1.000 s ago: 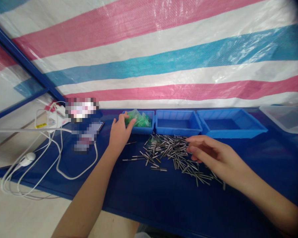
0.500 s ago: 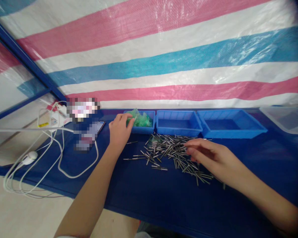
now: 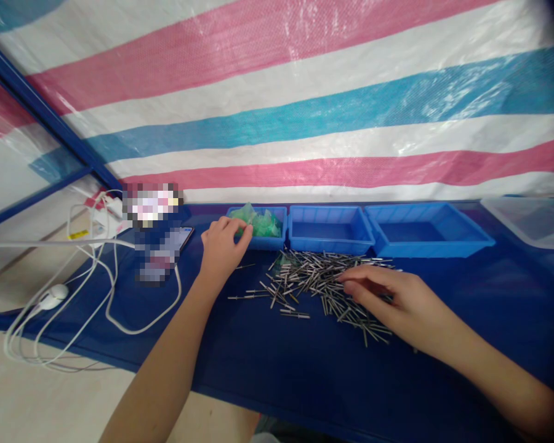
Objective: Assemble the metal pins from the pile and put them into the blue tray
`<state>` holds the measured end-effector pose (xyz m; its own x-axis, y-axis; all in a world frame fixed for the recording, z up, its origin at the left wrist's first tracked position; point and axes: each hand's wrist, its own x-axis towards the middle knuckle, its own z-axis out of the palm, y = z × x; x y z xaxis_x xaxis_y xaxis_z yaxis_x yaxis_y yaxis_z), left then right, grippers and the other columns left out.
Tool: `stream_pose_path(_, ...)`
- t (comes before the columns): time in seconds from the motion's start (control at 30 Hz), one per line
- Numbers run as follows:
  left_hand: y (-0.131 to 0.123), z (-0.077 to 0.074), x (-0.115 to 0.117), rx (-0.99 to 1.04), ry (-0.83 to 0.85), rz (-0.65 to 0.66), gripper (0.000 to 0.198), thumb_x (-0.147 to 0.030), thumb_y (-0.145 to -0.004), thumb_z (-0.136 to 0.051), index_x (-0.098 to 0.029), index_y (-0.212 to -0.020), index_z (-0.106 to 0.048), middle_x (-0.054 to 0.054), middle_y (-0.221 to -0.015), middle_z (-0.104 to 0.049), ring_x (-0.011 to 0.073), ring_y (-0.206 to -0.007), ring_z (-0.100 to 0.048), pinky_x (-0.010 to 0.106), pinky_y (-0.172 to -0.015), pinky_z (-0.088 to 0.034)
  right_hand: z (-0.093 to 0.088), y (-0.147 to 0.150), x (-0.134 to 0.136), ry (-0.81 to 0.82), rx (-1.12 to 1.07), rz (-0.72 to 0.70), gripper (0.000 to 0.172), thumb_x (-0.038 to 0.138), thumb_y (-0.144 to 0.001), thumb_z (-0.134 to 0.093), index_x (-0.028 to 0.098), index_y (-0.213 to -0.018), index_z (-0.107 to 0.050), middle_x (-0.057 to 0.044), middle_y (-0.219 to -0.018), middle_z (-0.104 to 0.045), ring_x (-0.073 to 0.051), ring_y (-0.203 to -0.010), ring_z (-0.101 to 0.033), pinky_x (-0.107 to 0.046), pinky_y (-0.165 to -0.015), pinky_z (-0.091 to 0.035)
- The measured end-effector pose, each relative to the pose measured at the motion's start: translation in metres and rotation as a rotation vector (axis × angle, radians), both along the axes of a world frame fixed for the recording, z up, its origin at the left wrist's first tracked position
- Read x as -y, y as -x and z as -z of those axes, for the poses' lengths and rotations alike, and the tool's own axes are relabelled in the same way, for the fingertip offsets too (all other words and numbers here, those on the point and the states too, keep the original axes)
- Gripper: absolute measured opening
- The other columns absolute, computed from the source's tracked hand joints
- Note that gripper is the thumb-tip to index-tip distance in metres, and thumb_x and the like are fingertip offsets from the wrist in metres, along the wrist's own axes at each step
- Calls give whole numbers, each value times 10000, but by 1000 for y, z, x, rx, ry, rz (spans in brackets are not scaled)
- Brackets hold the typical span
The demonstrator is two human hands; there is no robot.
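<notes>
Over the metal pins [image 3: 305, 271], your right hand [image 3: 399, 298] has narrowed toward a pinch; by green plastic [image 3: 266, 223], your left hand [image 3: 222, 249] likewise. Pinching what: can't tell.

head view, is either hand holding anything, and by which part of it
Cannot tell: left hand is at the green plastic, right hand at the metal rods; no held piece shows clearly.

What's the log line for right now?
left hand: at green plastic, contact unclear; right hand: at blind rivets, grip unclear; green plastic: inside leftmost blue bin
</notes>
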<state>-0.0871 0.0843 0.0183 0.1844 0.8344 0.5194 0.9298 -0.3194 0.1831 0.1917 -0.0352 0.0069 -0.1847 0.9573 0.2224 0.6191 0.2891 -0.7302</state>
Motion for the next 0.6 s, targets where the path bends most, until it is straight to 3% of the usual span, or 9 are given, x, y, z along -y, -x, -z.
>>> stream_pose_path(0.13,-1,0,1,39,-85,-10,179,-365,-881,-561,-212,-880,-654,47,-917,-613,224,-915,-564,354,-848,-419,0,1,1,-33,50,-25,213,339,-916,-496,233,-932,-680,-26,-888,-730,-162,-747,-672,-261,-613,-508)
stream_pose_path(0.23,-1,2,0,41,-109,45,308,-404,-900,-528,-211,-1121,-623,101,-1179,-580,253,-1110,-530,401,-959,-410,1,2,1,-46,69,-43,202,321,-917,-495,237,-936,-678,-22,-898,-728,-159,-759,-675,-258,-618,-514)
stream_pose_path(0.33,-2,7,-2,-37,-22,114,469,-453,-942,-445,-224,-1350,-480,121,-1440,-436,273,-1318,-406,460,-1072,-332,3,1,1,-54,82,-67,191,294,-919,-489,241,-938,-672,-17,-921,-727,-156,-783,-677,-255,-633,-520)
stream_pose_path(0.47,-4,13,-3,-119,120,98,468,-475,-970,-366,-276,-1385,-448,78,-1489,-409,277,-1372,-357,551,-1115,-243,4,1,1,-70,110,-104,180,265,-921,-489,237,-945,-666,-18,-938,-723,-157,-803,-673,-261,-657,-521)
stream_pose_path(0.6,-6,11,2,-104,70,75,483,-500,-948,-408,-293,-1382,-453,89,-1518,-356,345,-1412,-261,636,-1084,-228,4,2,0,-139,123,-108,169,234,-921,-490,222,-953,-655,-26,-924,-712,-156,-812,-661,-278,-703,-520)
